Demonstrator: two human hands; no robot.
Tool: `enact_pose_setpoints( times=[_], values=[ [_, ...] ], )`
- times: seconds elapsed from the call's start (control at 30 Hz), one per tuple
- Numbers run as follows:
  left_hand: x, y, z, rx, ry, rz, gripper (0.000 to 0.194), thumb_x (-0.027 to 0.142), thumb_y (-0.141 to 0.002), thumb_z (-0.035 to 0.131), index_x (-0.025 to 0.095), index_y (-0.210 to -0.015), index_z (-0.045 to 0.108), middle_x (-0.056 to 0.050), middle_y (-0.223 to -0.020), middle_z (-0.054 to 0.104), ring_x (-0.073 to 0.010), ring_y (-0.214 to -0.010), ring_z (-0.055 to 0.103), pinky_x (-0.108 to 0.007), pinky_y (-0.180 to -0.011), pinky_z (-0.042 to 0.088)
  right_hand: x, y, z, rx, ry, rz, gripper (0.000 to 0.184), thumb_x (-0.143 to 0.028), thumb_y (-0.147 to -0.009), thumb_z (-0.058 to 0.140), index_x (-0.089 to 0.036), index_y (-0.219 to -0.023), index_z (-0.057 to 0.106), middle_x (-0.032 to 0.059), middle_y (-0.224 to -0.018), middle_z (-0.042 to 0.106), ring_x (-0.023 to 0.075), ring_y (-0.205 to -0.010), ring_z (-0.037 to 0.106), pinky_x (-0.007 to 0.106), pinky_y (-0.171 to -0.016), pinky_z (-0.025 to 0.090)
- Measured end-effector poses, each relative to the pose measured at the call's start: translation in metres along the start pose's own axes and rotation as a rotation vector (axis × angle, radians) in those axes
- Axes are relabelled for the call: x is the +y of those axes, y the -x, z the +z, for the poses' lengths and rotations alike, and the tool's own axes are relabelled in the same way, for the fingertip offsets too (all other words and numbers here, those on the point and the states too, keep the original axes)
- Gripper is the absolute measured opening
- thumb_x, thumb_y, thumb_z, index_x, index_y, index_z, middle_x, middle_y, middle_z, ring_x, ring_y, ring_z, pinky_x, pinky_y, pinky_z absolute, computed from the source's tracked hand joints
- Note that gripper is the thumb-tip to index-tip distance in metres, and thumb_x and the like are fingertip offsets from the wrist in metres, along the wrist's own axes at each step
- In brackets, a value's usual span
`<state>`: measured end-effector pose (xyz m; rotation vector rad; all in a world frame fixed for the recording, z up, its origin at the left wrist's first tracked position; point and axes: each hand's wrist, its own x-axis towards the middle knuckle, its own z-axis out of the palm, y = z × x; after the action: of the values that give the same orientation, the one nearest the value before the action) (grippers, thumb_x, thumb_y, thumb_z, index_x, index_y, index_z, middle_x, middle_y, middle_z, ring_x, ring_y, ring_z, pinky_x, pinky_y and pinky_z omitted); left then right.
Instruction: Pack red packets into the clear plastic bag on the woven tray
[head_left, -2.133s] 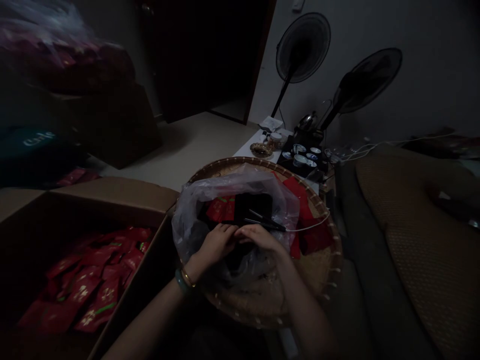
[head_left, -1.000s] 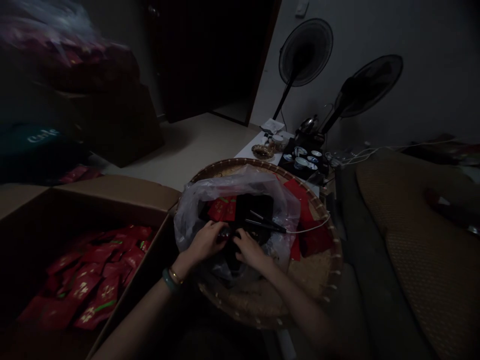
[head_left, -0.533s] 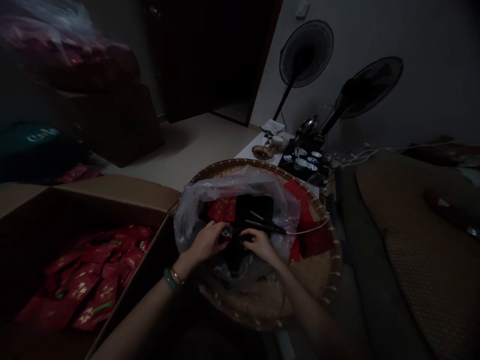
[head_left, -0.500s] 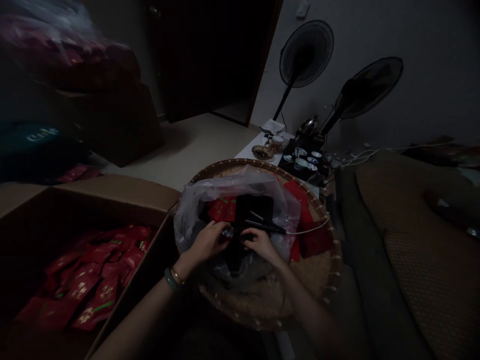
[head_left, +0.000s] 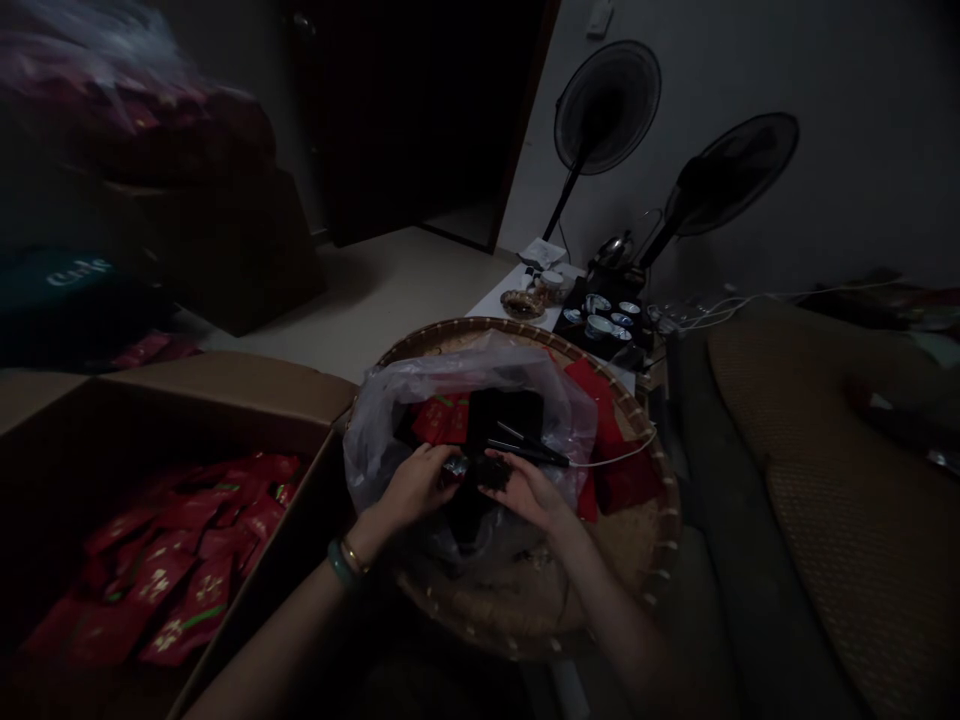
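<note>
A round woven bamboo tray (head_left: 517,610) holds an opened clear plastic bag (head_left: 375,410). Over the bag's mouth, my left hand (head_left: 416,490) has its fingers closed on a small shiny packet (head_left: 454,468). Facing it, my right hand (head_left: 529,492) is turned partly up, its fingers curled around a dark, crumbly clump (head_left: 493,472) that looks like dry leaves. Just beyond my right fingertips lies a black tong-like tool (head_left: 532,448) with a white cord, its two arms spread. A black flat piece (head_left: 506,412) and red packets (head_left: 442,416) sit inside the bag.
To the left stands an open cardboard box (head_left: 225,380) with several red packets (head_left: 161,580). Red pouches (head_left: 626,475) lie on the tray's right side. Behind are teacups (head_left: 598,326), two fans (head_left: 607,105) and a woven-mat seat (head_left: 817,480) at right.
My right hand has rolled palm-up, bringing the dark clump in its fingers into view. My left hand stays nearly in place with the shiny packet.
</note>
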<state>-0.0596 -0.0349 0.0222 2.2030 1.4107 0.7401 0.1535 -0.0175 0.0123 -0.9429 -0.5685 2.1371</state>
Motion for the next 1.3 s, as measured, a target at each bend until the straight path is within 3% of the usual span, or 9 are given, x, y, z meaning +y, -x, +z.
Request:
enact_pose_setpoints(
  times=[0.4,0.83,1.1,1.3],
  values=[
    [0.002,0.000,0.001,-0.022,-0.020,-0.015,0.036,0.018,-0.072,0.057,0.020,-0.107,0.052,-0.004,-0.101,0.062,-0.0192,-0.091,0.052,-0.029,-0.078,0.045,0.001,-0.001,0.000,0.007,-0.085,0.010,0.020,-0.024,-0.085,0.048,-0.012,-0.093,0.062,0.0092,-0.091,0.068,0.0151,-0.086,0.064,0.026,-0.077,0.049],
    [0.009,0.001,0.003,-0.036,-0.073,0.011,0.039,0.016,-0.073,0.057,0.018,-0.111,0.051,-0.005,-0.106,0.062,-0.0204,-0.095,0.052,-0.031,-0.079,0.045,-0.026,0.014,0.051,-0.049,0.065,-0.043,0.020,-0.027,-0.083,0.052,-0.013,-0.092,0.064,0.0073,-0.095,0.065,0.0161,-0.091,0.060,0.035,-0.086,0.046],
    [0.008,0.001,0.008,-0.044,-0.117,-0.034,0.042,0.018,-0.071,0.058,0.018,-0.113,0.049,-0.006,-0.105,0.061,-0.0211,-0.092,0.052,-0.029,-0.075,0.045,-0.028,0.022,0.062,-0.038,0.123,-0.008,0.022,-0.029,-0.077,0.061,-0.019,-0.096,0.062,0.0060,-0.102,0.061,0.0155,-0.095,0.057,0.037,-0.091,0.041],
    [0.009,0.002,0.008,-0.050,-0.129,-0.044,0.045,0.016,-0.069,0.060,0.018,-0.112,0.049,-0.006,-0.104,0.060,-0.0210,-0.092,0.051,-0.030,-0.074,0.045,-0.028,0.029,0.071,-0.069,0.128,0.009,0.034,-0.032,-0.074,0.064,-0.025,-0.107,0.058,0.0057,-0.110,0.057,0.0161,-0.098,0.055,0.039,-0.091,0.040]
  ],
)
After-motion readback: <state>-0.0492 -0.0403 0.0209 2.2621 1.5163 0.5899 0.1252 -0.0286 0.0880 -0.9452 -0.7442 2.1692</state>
